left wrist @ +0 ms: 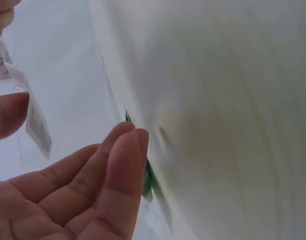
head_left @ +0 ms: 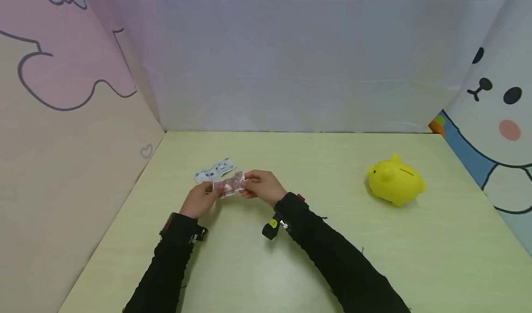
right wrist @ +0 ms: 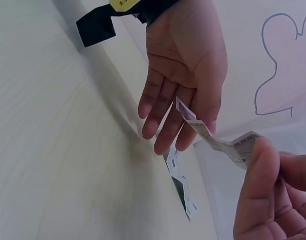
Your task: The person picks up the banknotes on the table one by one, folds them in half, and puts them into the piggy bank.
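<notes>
A creased pinkish-brown banknote [head_left: 229,184] is stretched between both hands above the table. My left hand [head_left: 201,199] pinches its left end, the thumb lying over the paper; in the right wrist view the other fingers of the left hand [right wrist: 180,85] extend loosely. At the opposite end, my right hand [head_left: 263,187] grips the note between thumb and forefinger, as the right wrist view also shows. Zigzag folds run along the banknote [right wrist: 220,142]. Just behind the hands lies a second creased banknote [head_left: 216,170], pale blue-white on top, with green showing in the right wrist view.
A yellow piggy bank [head_left: 396,180] with a slot in its back stands on the right of the pale yellow table [head_left: 332,257]. A white sheet [head_left: 291,63] hangs along the rear edge, and cartoon-printed sheets [head_left: 75,133] flank both sides.
</notes>
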Demonstrator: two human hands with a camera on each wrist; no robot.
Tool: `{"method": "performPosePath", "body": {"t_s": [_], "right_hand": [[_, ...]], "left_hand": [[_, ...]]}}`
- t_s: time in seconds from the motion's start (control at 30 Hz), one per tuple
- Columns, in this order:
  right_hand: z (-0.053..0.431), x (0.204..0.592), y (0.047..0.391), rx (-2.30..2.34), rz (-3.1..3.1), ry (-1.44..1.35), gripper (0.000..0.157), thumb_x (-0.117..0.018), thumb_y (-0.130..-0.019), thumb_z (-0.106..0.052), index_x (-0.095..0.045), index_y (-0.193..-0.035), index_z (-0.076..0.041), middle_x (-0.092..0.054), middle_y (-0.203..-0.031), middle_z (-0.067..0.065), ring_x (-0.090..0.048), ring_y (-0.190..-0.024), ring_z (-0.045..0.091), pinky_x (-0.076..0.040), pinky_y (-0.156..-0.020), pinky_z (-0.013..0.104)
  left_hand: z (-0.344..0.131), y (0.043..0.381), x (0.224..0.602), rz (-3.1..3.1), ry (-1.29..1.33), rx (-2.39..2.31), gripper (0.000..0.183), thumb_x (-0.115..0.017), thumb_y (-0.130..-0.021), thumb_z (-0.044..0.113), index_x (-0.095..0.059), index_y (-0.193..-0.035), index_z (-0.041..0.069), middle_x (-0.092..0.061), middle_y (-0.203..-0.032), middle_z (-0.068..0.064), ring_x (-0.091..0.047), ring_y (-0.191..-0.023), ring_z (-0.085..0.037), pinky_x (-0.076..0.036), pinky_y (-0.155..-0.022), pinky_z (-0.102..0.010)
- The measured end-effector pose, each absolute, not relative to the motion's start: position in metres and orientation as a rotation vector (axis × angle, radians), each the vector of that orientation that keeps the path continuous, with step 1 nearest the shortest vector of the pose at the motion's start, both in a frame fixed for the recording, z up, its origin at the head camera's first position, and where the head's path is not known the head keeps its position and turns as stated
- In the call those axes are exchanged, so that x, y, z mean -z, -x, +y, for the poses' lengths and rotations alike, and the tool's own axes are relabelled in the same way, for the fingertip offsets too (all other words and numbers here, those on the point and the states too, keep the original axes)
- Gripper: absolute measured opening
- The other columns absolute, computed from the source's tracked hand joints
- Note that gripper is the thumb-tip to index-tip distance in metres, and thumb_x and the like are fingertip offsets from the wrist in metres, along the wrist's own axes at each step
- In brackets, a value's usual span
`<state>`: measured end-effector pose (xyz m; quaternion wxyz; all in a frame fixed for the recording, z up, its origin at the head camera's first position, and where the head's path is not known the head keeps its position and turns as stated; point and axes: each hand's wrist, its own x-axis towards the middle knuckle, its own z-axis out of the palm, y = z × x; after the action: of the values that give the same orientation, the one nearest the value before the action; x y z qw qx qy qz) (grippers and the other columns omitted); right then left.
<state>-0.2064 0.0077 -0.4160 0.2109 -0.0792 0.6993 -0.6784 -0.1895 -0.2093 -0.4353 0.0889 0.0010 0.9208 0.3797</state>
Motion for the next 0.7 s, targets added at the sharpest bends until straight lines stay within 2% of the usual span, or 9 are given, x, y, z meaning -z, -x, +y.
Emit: {"method": "performPosePath", "body": {"t_s": [0.07,0.17,0.3,0.5,0.7], "right_hand": [[0.012,0.416,0.207,1.894,1.933,0.221,0.026,-0.059,-0.096,-0.003,-0.06,-0.121,0.006,-0.073,-0.088,0.009,-0.066,-0.07,0.007,-0.058,-0.087,0.042],[0.018,0.417,0.208,1.91,1.918,0.219,0.026,-0.058,-0.096,-0.002,-0.059,-0.121,0.006,-0.072,-0.087,0.008,-0.067,-0.07,0.007,-0.06,-0.083,0.037],[0.025,0.417,0.208,1.925,1.914,0.214,0.027,-0.058,-0.096,-0.002,-0.059,-0.122,0.007,-0.072,-0.089,0.008,-0.067,-0.071,0.007,-0.06,-0.08,0.032],[0.038,0.424,0.204,1.918,1.928,0.223,0.027,-0.056,-0.097,-0.003,-0.058,-0.123,0.007,-0.072,-0.088,0.006,-0.067,-0.072,0.007,-0.059,-0.075,0.026],[0.055,0.428,0.201,1.903,1.967,0.184,0.025,-0.057,-0.098,-0.005,-0.059,-0.119,0.007,-0.07,-0.083,0.001,-0.066,-0.072,0.008,-0.057,-0.071,0.022]], "left_hand": [[-0.207,0.191,0.435,2.693,0.006,-1.202,0.049,-0.048,-0.103,0.038,-0.059,-0.13,-0.002,-0.065,-0.119,-0.022,-0.064,-0.103,-0.034,-0.054,-0.079,-0.038],[-0.203,0.193,0.435,2.632,0.022,-1.326,0.044,-0.05,-0.103,0.033,-0.06,-0.127,-0.002,-0.067,-0.111,-0.021,-0.066,-0.093,-0.029,-0.054,-0.072,-0.033],[-0.198,0.196,0.438,2.618,-0.004,-1.441,0.037,-0.054,-0.102,0.026,-0.062,-0.122,-0.004,-0.067,-0.105,-0.02,-0.067,-0.089,-0.026,-0.058,-0.076,-0.036],[-0.186,0.193,0.444,2.607,-0.052,-1.563,0.026,-0.054,-0.101,0.013,-0.063,-0.114,-0.008,-0.067,-0.098,-0.021,-0.064,-0.08,-0.014,-0.06,-0.077,-0.036],[-0.172,0.189,0.445,2.602,-0.014,-1.62,0.014,-0.057,-0.098,0.009,-0.061,-0.097,-0.004,-0.061,-0.081,-0.012,-0.067,-0.073,-0.018,-0.058,-0.072,-0.039]]}}
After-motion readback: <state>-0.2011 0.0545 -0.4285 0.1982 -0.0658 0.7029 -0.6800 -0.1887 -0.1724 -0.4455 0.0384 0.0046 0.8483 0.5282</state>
